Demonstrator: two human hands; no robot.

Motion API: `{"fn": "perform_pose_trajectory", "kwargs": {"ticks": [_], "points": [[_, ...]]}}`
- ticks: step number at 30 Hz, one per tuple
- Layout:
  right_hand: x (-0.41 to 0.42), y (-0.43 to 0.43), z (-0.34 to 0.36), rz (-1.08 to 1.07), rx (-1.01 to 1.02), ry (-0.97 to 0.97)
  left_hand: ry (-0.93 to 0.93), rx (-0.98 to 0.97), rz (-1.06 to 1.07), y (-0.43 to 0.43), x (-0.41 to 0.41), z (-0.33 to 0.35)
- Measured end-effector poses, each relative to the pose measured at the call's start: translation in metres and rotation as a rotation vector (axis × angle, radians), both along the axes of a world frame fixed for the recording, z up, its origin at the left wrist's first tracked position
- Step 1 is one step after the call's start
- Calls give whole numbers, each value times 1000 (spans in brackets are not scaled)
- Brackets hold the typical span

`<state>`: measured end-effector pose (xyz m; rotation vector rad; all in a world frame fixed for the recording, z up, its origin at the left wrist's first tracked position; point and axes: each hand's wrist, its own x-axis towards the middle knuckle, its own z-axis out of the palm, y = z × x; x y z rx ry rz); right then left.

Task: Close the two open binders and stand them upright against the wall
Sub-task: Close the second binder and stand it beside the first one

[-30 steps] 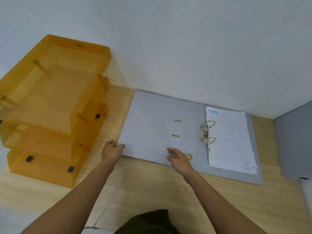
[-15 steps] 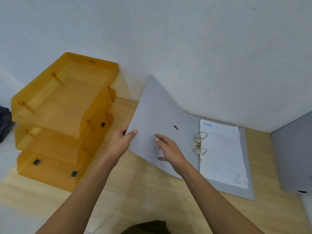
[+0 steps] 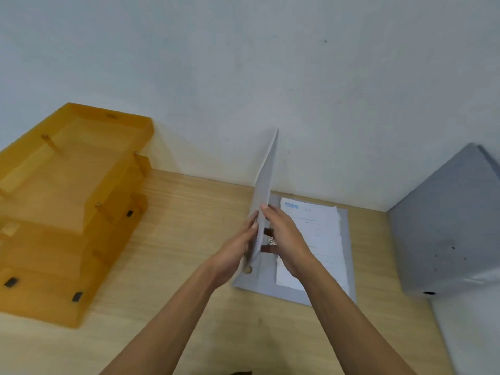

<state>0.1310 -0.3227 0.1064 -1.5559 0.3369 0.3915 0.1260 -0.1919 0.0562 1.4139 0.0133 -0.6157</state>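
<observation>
A grey lever-arch binder [image 3: 297,292] lies on the wooden desk with its back cover flat and white pages [image 3: 316,234] on the rings. Its front cover [image 3: 266,182] stands almost vertical, seen edge-on. My left hand [image 3: 238,250] presses the cover's outer face, and my right hand [image 3: 286,239] holds its inner face, so the cover is pinched between them. A second grey binder [image 3: 449,228] stands closed at the right, against the wall.
An orange stacked letter tray [image 3: 70,207] with three tiers fills the desk's left side. The white wall [image 3: 270,77] runs along the back. Bare wooden desk [image 3: 184,239] lies between the tray and the binder. A white surface borders the desk at the right.
The front cover has swung up from flat on the desk to nearly vertical, over the pages. Both hands rose with it and moved right. The camera view shifted up.
</observation>
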Motion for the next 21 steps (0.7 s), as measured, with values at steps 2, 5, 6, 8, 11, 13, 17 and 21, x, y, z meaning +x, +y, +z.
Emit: {"fn": "perform_pose_trajectory", "kwargs": {"ticks": [2, 5, 6, 8, 11, 13, 17, 21], "points": [[-5, -21, 2, 14, -157, -24, 5, 74, -22, -16, -3, -8], [-10, -53, 2, 4, -320, -44, 42, 142, 27, -34, -2, -19], [-11, -64, 1, -4, -339, -39, 55, 159, 41, -41, 0, -21], [-9, -82, -4, -29, -360, -32, 56, 203, 50, -49, 5, -24], [1, -116, -13, -106, -413, -35, 51, 277, -4, -63, 9, -26], [7, -136, -20, -162, -417, -38, 63, 334, -8, -70, 12, -32], [-2, -174, -47, -192, -402, -60, 91, 471, 124, -82, 11, -45], [-21, -211, -75, -246, -341, -15, 48, 573, 175, -84, 7, -56]]}}
